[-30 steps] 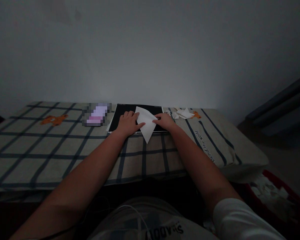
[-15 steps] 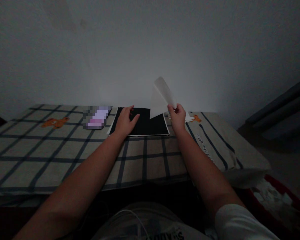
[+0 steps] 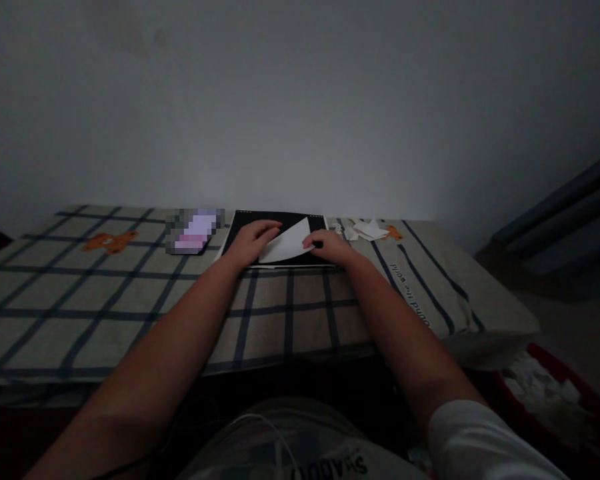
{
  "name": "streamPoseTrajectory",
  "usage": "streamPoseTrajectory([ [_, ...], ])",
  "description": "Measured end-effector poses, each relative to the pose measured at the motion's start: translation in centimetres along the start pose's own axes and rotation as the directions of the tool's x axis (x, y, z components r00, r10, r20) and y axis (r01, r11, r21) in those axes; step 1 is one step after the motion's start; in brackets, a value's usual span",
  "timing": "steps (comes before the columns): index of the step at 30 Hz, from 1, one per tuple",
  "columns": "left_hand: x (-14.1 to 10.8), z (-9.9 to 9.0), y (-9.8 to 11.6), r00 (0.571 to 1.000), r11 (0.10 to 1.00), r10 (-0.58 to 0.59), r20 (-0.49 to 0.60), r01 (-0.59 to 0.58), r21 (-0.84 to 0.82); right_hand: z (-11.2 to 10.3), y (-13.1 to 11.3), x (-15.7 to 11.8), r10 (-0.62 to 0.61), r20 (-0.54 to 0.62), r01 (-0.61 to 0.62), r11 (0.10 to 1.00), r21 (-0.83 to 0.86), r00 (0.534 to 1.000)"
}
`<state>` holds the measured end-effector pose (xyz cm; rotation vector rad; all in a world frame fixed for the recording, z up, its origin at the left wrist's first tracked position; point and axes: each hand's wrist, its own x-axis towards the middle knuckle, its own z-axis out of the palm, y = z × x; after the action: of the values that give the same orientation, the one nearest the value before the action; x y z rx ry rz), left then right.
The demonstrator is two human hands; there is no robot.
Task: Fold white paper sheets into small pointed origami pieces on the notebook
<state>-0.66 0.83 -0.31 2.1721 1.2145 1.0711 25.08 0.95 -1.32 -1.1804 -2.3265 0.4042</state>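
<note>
A white piece of paper [image 3: 291, 242], pointed at its top and curved along its lower edge, is over a black sheet or pad [image 3: 260, 217] on the table. My right hand [image 3: 331, 247] pinches the paper's right edge between thumb and fingers. At its left side is my left hand [image 3: 253, 244], fingers stretched out and thumb a little apart. Whether these left fingertips press on the paper I cannot tell. Rows of small marks or holes run along the pad's far edge, and white shows under its sides.
A phone [image 3: 197, 232], partly blurred, lies left of the pad. Crumpled white paper scraps [image 3: 370, 230] lie to its right. The checked tablecloth [image 3: 290, 313] reaches back to the wall. Below the table's right end stands a red bin [image 3: 540, 353] with white scraps in it.
My right hand has come down and left, bringing the raised paper low over the black pad. My left hand has shifted slightly, its fingers now beside the paper. White scraps at right are uncovered.
</note>
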Motion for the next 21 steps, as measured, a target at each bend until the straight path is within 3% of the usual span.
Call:
streamPoseTrajectory([
  [3,-0.42,0.16,0.4,0.973,0.98,0.082,0.216,-0.118,0.16,0.1,0.0,-0.05,-0.055,0.014,0.055,0.998,0.003,0.998],
  [6,-0.48,0.11,0.2,0.956,0.975,0.079,0.282,-0.133,0.177,0.14,0.03,-0.06,-0.088,0.025,0.089,0.996,-0.003,0.996],
  [12,-0.35,-0.3,0.16,0.985,1.0,-0.009,0.173,0.013,-0.022,-0.04,-0.26,-0.11,0.046,-0.003,-0.046,0.999,0.011,0.999],
  [16,-0.29,-0.22,0.2,0.995,0.994,-0.08,0.059,0.075,0.081,-0.27,-0.57,-0.09,0.187,-0.034,-0.187,0.982,-0.007,0.982],
  [21,-0.15,0.18,-0.52,0.995,0.98,-0.096,0.013,0.092,0.177,-0.05,-0.4,0.1,0.209,-0.062,-0.207,0.978,0.031,0.976],
])
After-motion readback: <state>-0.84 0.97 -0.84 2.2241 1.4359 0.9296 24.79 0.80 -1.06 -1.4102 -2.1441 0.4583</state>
